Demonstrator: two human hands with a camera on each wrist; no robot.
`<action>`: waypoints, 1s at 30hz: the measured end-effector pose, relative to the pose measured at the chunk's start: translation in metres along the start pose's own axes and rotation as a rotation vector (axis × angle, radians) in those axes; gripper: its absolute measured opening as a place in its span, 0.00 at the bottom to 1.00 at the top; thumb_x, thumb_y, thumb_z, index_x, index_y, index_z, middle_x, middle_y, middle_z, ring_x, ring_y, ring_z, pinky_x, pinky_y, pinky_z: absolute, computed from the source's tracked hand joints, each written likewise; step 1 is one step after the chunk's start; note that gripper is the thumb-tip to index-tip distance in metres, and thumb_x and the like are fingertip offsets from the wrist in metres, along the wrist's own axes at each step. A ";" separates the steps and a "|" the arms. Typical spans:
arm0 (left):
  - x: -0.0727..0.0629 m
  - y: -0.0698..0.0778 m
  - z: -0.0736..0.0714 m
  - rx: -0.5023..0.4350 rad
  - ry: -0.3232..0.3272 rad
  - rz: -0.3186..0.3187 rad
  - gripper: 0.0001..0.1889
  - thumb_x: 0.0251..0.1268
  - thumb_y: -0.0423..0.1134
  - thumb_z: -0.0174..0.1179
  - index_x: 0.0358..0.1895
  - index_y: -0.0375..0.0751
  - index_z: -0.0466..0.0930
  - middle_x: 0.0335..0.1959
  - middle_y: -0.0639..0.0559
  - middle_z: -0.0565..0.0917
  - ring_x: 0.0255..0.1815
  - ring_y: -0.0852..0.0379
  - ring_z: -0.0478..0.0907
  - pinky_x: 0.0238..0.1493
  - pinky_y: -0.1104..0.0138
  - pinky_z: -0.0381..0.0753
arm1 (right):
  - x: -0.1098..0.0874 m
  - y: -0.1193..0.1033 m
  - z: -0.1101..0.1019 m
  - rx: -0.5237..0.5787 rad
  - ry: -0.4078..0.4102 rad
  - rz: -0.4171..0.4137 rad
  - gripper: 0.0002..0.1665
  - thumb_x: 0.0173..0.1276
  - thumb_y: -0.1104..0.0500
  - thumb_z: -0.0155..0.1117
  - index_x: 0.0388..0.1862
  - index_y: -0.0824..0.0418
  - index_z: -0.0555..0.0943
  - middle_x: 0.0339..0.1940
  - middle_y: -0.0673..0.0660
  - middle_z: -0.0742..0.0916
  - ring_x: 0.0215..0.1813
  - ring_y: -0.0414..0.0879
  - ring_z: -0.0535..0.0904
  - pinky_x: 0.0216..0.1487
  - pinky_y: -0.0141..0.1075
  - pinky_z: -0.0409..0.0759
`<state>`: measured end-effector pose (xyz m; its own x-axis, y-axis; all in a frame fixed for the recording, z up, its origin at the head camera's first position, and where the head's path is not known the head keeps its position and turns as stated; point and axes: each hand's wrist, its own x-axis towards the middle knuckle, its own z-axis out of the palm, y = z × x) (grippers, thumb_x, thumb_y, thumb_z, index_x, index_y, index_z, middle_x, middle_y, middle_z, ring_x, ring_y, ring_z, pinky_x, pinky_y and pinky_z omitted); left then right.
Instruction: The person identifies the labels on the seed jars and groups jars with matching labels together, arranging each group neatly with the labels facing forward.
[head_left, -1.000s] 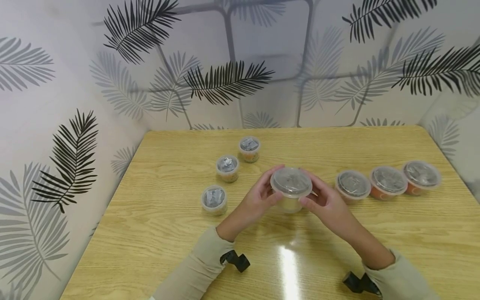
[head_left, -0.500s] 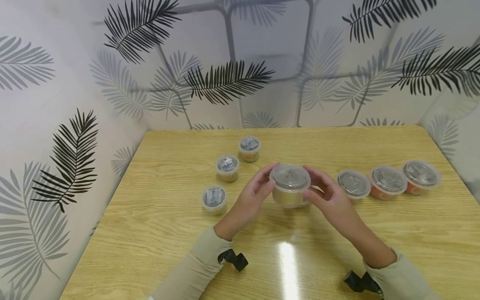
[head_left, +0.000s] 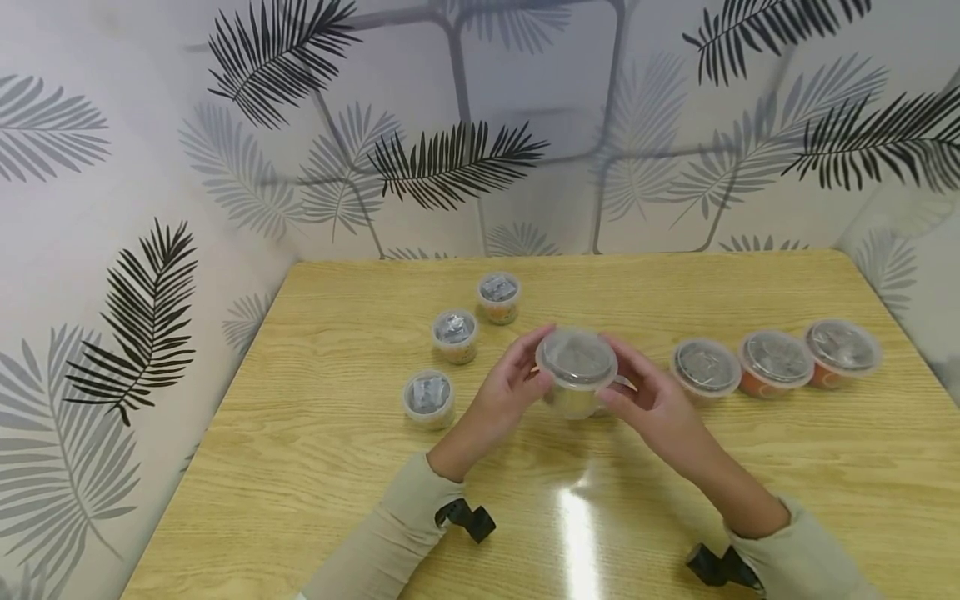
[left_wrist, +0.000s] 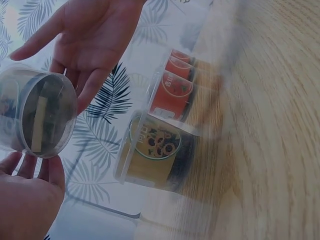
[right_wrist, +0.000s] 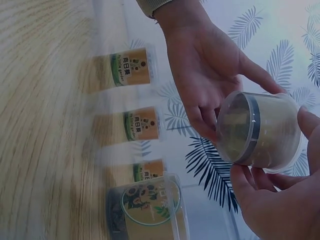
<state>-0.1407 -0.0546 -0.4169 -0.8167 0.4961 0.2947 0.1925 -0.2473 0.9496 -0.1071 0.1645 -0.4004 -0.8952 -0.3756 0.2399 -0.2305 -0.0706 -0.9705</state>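
Observation:
A clear round plastic tub [head_left: 576, 358] with a lid is held up in front of me. My left hand [head_left: 504, 396] grips its left side, and my right hand [head_left: 658, 407] grips its right side. In the right wrist view its wall looks pale and its dark bottom faces the table. Below it, a similar tub with a tan flower label [left_wrist: 152, 150] stands on the table, mostly hidden by the held tub in the head view. Three lidded tubs stand in a row at the right, the nearest one [head_left: 707, 367] just beyond my right hand.
Three smaller lidded cups stand in a slanting line left of centre, the front one [head_left: 428, 398] near my left forearm. Two of the right-hand tubs, the middle [head_left: 777, 358] among them, show red labels. The wooden table [head_left: 315, 500] meets a leaf-patterned wall behind.
The held tub has shifted slightly left and back with both hands. It tipped to show more of its side half a second ago and now shows more lid again. Other tubs stay put.

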 end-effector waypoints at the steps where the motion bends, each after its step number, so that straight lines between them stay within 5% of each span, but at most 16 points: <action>1: 0.000 0.001 0.000 -0.003 -0.011 -0.013 0.40 0.61 0.57 0.57 0.71 0.42 0.52 0.68 0.46 0.61 0.66 0.52 0.60 0.64 0.61 0.63 | 0.000 0.000 0.001 0.010 -0.012 0.014 0.36 0.69 0.70 0.53 0.73 0.60 0.54 0.66 0.62 0.66 0.62 0.44 0.68 0.55 0.32 0.73; 9: -0.005 0.018 0.006 0.058 -0.086 -0.065 0.48 0.56 0.60 0.59 0.72 0.38 0.48 0.67 0.41 0.59 0.68 0.52 0.58 0.66 0.64 0.60 | -0.001 -0.001 0.008 -0.069 -0.030 0.098 0.40 0.68 0.66 0.57 0.74 0.54 0.52 0.68 0.62 0.65 0.61 0.45 0.69 0.48 0.35 0.78; 15: -0.010 0.035 0.007 0.069 -0.068 -0.072 0.44 0.60 0.56 0.58 0.72 0.36 0.48 0.66 0.41 0.61 0.65 0.53 0.62 0.62 0.64 0.65 | 0.000 -0.002 0.008 -0.090 0.004 0.085 0.40 0.66 0.67 0.59 0.73 0.55 0.55 0.66 0.61 0.67 0.61 0.45 0.69 0.51 0.33 0.77; 23: -0.012 0.014 -0.005 0.009 0.033 -0.035 0.34 0.65 0.38 0.58 0.71 0.41 0.53 0.66 0.46 0.63 0.66 0.52 0.61 0.66 0.58 0.59 | 0.004 0.001 0.011 -0.038 0.103 -0.004 0.34 0.62 0.71 0.61 0.67 0.64 0.64 0.59 0.62 0.73 0.59 0.47 0.71 0.57 0.34 0.72; 30: -0.017 0.010 -0.014 -0.009 0.064 -0.011 0.33 0.64 0.38 0.59 0.69 0.40 0.55 0.67 0.46 0.63 0.68 0.52 0.58 0.68 0.57 0.54 | 0.007 0.002 0.024 0.008 0.131 -0.009 0.33 0.63 0.71 0.61 0.66 0.64 0.65 0.60 0.61 0.73 0.60 0.48 0.70 0.58 0.36 0.72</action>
<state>-0.1326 -0.0773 -0.4134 -0.8519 0.4446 0.2766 0.1787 -0.2496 0.9517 -0.1046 0.1396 -0.4018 -0.9352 -0.2514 0.2493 -0.2363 -0.0811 -0.9683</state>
